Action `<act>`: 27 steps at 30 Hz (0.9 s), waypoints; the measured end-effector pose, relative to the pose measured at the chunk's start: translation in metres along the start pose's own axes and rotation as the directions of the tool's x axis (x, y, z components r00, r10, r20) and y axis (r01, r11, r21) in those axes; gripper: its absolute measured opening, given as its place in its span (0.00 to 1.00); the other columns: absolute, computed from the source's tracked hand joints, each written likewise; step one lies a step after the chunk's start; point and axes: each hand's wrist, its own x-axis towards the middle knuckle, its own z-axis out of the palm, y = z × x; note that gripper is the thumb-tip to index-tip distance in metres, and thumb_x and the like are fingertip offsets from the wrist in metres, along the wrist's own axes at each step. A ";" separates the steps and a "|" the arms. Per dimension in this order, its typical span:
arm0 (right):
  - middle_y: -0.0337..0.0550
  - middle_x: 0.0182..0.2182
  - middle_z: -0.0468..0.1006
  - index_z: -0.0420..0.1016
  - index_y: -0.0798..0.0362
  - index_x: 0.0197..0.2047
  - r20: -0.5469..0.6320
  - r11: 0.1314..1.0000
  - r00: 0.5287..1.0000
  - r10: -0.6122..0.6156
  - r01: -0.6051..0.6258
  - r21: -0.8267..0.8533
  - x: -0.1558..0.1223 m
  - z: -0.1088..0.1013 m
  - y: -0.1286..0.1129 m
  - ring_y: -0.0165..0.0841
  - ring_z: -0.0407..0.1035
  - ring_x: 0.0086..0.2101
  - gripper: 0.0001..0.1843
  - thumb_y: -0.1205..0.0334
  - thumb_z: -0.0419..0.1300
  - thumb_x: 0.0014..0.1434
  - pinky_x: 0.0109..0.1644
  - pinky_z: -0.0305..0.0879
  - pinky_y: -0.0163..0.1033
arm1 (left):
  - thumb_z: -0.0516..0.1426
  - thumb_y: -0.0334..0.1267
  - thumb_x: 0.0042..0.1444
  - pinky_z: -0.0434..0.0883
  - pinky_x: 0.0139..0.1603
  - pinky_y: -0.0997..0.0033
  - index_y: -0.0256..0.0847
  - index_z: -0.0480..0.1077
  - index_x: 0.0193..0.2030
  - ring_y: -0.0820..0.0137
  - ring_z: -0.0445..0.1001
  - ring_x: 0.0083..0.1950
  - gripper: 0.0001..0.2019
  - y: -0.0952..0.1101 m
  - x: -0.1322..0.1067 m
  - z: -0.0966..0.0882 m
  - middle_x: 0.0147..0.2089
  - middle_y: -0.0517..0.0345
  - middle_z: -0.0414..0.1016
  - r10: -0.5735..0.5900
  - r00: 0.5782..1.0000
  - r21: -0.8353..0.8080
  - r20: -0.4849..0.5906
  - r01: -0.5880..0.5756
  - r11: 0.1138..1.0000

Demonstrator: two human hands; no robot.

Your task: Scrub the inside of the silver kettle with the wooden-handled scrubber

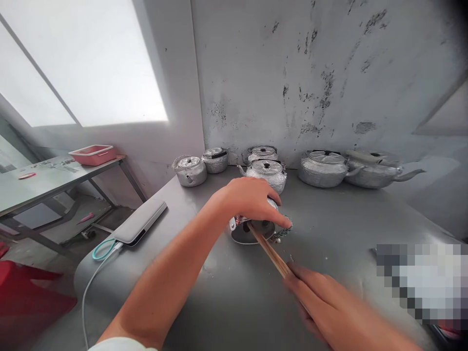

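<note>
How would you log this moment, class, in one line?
left hand: over metal vessel | right hand: gripping wooden sticks, ends at vessel's mouth | behind: metal kettles | left side: flat device

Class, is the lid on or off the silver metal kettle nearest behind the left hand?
On: the round silver lid with a black knob sits over the top of the silver metal kettle behind the left hand.

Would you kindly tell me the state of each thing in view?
Vessel: tipped, mouth toward the wearer.
Wooden sticks: held, tips at the vessel's mouth.
Left hand: curved over the vessel, holding it.
Right hand: closed around the sticks.
Leftmost kettle: lidded.
Dark-handled pot: lidded.
Front-middle kettle: lidded.
Rear-middle kettle: lidded.
Second-rightmost kettle: lidded.
Rightmost kettle: lid unclear.
Power bank: cable plugged in.
Pink basin: upright.
</note>
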 end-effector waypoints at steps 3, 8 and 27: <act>0.44 0.25 0.74 0.72 0.47 0.26 -0.013 0.973 0.986 -0.167 0.163 -0.166 0.001 0.000 -0.003 0.37 0.64 0.26 0.08 0.54 0.64 0.51 0.31 0.59 0.39 | 0.55 0.71 0.46 0.70 0.49 0.66 0.58 0.75 0.55 0.55 0.73 0.56 0.34 0.002 0.000 -0.001 0.56 0.64 0.76 -0.003 1.000 0.016 0.000 0.003 1.000; 0.42 0.22 0.73 0.69 0.47 0.24 -0.024 0.968 0.991 -0.131 0.122 -0.219 0.005 0.010 -0.015 0.36 0.64 0.24 0.17 0.51 0.55 0.62 0.30 0.56 0.39 | 0.54 0.72 0.46 0.69 0.48 0.64 0.59 0.74 0.56 0.56 0.73 0.53 0.35 0.004 -0.003 -0.002 0.56 0.61 0.74 0.003 1.000 0.052 0.017 -0.004 0.999; 0.43 0.26 0.77 0.71 0.48 0.30 -0.132 0.970 0.985 -0.114 0.082 -0.227 0.010 0.022 -0.011 0.36 0.68 0.26 0.24 0.46 0.44 0.70 0.29 0.57 0.38 | 0.53 0.73 0.47 0.69 0.49 0.63 0.60 0.73 0.57 0.56 0.70 0.56 0.35 0.003 -0.004 -0.003 0.57 0.61 0.73 -0.009 0.999 0.052 0.034 0.007 0.999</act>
